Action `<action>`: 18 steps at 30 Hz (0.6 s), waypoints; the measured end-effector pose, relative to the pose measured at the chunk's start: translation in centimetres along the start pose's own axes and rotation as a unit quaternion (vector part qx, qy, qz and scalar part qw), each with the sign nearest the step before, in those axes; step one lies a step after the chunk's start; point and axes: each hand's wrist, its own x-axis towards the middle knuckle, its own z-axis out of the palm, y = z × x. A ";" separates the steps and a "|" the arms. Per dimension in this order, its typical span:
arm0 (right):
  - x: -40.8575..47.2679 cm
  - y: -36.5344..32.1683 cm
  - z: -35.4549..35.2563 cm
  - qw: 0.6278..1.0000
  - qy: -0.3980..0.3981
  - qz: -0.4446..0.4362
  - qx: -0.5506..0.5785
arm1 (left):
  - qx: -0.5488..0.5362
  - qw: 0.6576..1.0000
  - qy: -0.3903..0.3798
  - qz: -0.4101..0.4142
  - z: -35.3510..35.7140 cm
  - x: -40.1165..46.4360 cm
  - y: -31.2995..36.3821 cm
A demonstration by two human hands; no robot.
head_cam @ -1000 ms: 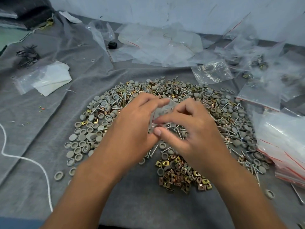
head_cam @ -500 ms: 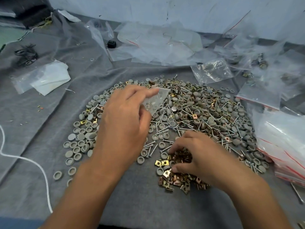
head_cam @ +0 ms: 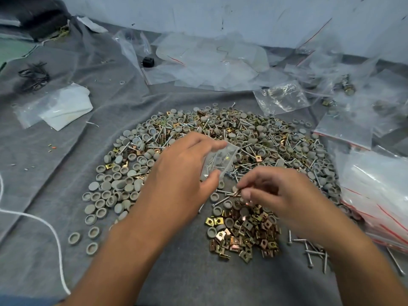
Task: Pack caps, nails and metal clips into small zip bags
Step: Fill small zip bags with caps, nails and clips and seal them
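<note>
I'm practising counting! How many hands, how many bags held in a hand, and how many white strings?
Hands: 2, the left hand and the right hand, which pinches a metal clip
Small zip bag, held: 1
White cord: 1
Total: 4

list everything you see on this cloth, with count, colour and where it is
caps: many, grey, spread left and across the far side of the pile
nails: many, silver, mixed through the pile, a few loose near right
metal clips: many, brass, heaped near centre
small zip bag: one, clear, some parts inside, held above the pile
empty bags: several, clear, far centre
bag stack: one, clear with red strips, right edge
cord: one, white, left
cloth: one, grey, under everything
left hand: grips the small zip bag
right hand: pinches a clip by the heap
</note>
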 end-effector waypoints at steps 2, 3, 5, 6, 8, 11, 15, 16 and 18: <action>-0.1 -0.6 -0.5 0.988 0.033 -0.029 0.150 | 0.006 1.000 -0.010 0.001 0.1 0.0 0.1; 0.0 -1.0 -0.6 0.974 0.049 -0.046 0.215 | 0.007 1.000 -0.013 0.001 0.2 -0.1 0.2; 0.2 -1.6 -0.2 0.953 0.076 -0.079 0.284 | 0.005 1.000 -0.018 0.002 0.2 -0.1 0.4; 0.3 -1.9 0.2 0.948 0.093 -0.094 0.289 | 0.002 1.000 -0.021 0.004 0.2 -0.1 0.5; 0.5 -2.3 1.1 0.951 0.141 -0.115 0.252 | -0.001 1.000 -0.026 0.009 0.2 0.0 0.7; 0.5 -2.6 2.1 0.958 0.214 -0.147 0.117 | -0.005 1.000 -0.027 0.010 0.3 0.0 0.7; 0.5 -3.0 2.5 0.947 0.267 -0.162 0.075 | -0.008 1.000 -0.025 0.007 0.4 0.0 0.6; 0.5 -3.0 2.5 0.943 0.278 -0.166 0.072 | -0.008 1.000 -0.023 0.007 0.4 0.0 0.5; 0.5 -3.1 2.4 0.937 0.298 -0.182 0.030 | -0.008 1.000 -0.022 0.007 0.4 -0.1 0.5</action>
